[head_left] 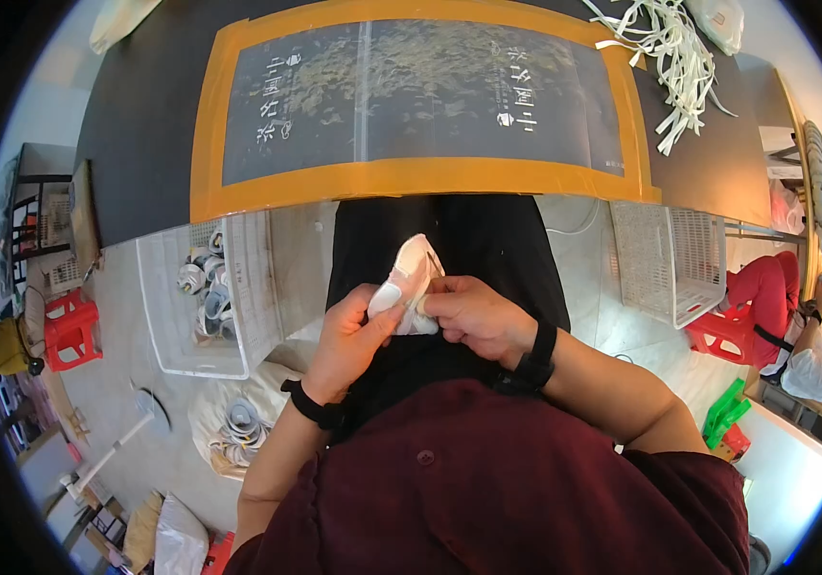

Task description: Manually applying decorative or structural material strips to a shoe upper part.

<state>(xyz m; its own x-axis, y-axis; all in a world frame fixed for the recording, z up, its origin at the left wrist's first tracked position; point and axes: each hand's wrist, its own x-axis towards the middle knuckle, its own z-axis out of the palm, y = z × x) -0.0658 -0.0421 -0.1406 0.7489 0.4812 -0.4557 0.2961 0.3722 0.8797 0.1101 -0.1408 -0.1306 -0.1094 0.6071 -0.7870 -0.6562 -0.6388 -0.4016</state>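
Over my lap, in front of the table edge, I hold a small white and pale pink shoe upper (401, 278). My left hand (355, 331) is closed on its lower left side, the thumb lying across it. With fingers bent, my right hand (478, 314) pinches the right edge of the same piece. Its narrow, rounded end points up and away from me. What lies right between my right fingertips is hidden. Both wrists wear black bands.
Ahead stands a dark table with an orange-taped sheet (420, 171); white strips (684, 72) hang together at its far right. White baskets flank my legs, the left basket (152, 316) holding several rolled pieces. A bag (205, 412) of similar pieces sits lower left. People sit at both sides.
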